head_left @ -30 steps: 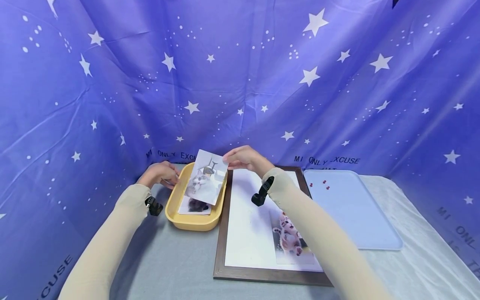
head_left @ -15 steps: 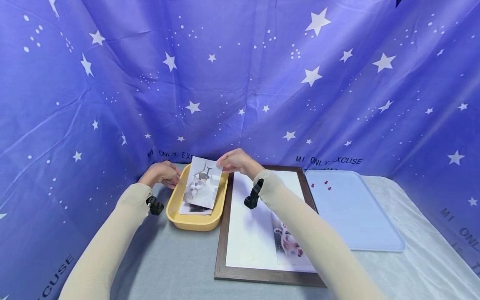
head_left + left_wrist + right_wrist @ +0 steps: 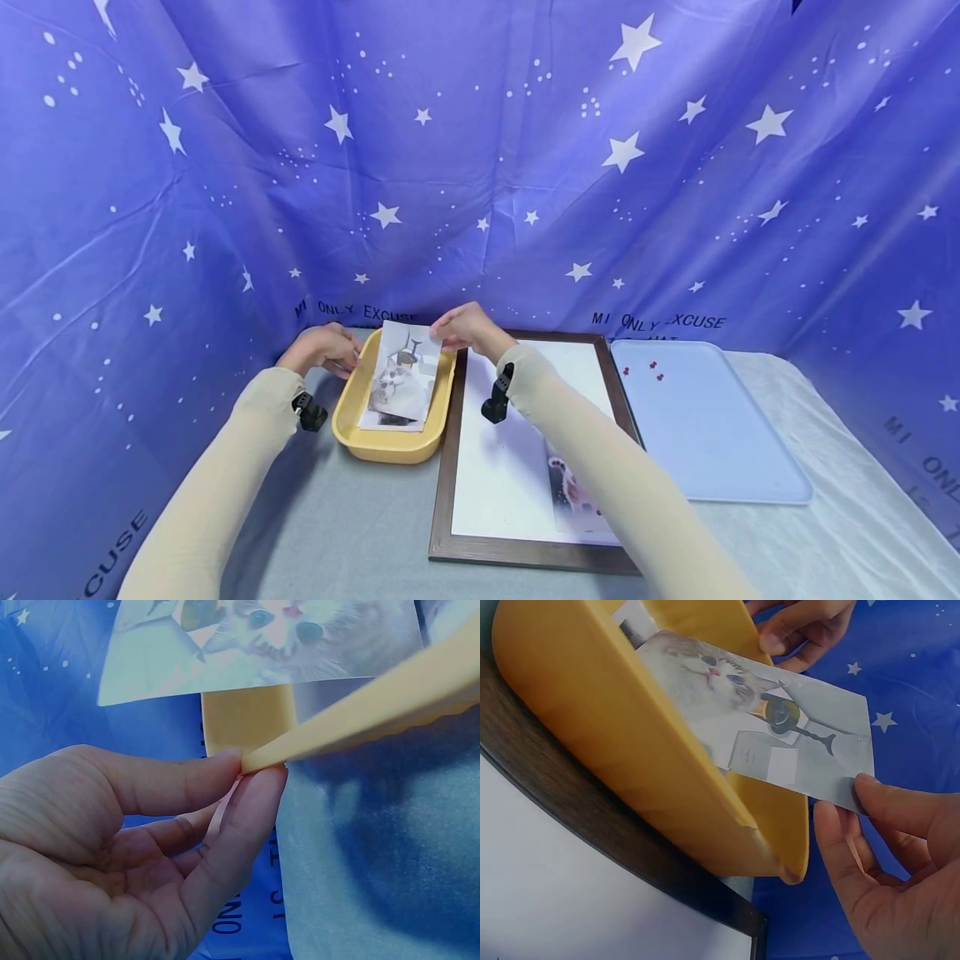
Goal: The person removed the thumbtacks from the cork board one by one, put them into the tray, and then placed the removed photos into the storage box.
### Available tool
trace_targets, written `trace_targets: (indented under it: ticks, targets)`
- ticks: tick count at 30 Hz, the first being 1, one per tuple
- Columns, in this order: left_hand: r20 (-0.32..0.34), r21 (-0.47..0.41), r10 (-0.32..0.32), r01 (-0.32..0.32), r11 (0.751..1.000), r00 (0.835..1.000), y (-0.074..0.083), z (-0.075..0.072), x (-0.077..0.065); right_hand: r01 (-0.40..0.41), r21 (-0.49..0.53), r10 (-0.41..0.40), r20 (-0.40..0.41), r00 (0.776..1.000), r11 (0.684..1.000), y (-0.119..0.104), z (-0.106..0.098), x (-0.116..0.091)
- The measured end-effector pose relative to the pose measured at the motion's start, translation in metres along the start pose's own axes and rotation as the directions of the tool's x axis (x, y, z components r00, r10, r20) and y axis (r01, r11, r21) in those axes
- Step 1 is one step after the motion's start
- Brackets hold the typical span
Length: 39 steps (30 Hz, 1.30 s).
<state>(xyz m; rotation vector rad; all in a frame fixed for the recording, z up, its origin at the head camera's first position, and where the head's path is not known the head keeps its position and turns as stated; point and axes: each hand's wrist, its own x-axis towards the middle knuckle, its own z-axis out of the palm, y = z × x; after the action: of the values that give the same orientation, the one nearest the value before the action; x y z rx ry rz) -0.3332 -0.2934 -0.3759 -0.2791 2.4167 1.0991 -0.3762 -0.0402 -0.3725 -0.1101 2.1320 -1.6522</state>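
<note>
My right hand (image 3: 467,327) pinches one corner of a photo card (image 3: 405,371) that shows a pale kitten. The card slants down into a yellow tub (image 3: 397,450); in the right wrist view the kitten photo (image 3: 810,712) crosses the tub's opening. Thumb and fingers of my left hand (image 3: 150,832) pinch the tub's rim (image 3: 300,739) on its left side. Under the held card, another photo (image 3: 375,421) lies in the tub, mostly covered.
Right of the tub lies a dark-framed whiteboard (image 3: 498,483). A kitten picture (image 3: 573,500) on it is partly hidden by my right sleeve (image 3: 600,450). Farther right, a pale blue tray (image 3: 727,433) bears several small red pins (image 3: 660,377). A starry purple cloth (image 3: 480,167) hangs behind.
My right hand has moved left and down, lowering the kitten photo into the tub over the other photo. My left hand has stayed on the rim.
</note>
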Motion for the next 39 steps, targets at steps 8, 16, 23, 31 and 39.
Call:
trace_targets:
  ticks: [8, 16, 23, 31, 39]
  targets:
    - [-0.004, 0.003, 0.005, -0.005, 1.000, 1.000, -0.001, 0.000, -0.001, 0.058, -0.060, -0.060, -0.028, 0.998, 0.997, 0.008, 0.007, 0.004]
    - [-0.010, -0.003, 0.000, 0.000, 1.000, 1.000, -0.002, 0.000, 0.003, 0.108, -0.109, -0.114, -0.047, 0.992, 0.988, 0.008, 0.015, 0.003]
    - [-0.002, 0.002, -0.005, 0.005, 1.000, 1.000, -0.002, 0.000, 0.003, 0.145, -0.180, -0.160, -0.077, 0.984, 0.973, 0.008, 0.022, 0.003]
    - [0.001, 0.005, -0.006, 0.006, 1.000, 1.000, -0.001, 0.000, 0.002, 0.155, -0.255, -0.190, -0.115, 0.975, 0.954, 0.007, 0.025, 0.003]
    - [0.003, 0.008, -0.004, 0.004, 1.000, 1.000, -0.001, 0.000, 0.001, 0.187, -0.296, -0.227, -0.105, 0.968, 0.937, 0.011, 0.026, 0.002]
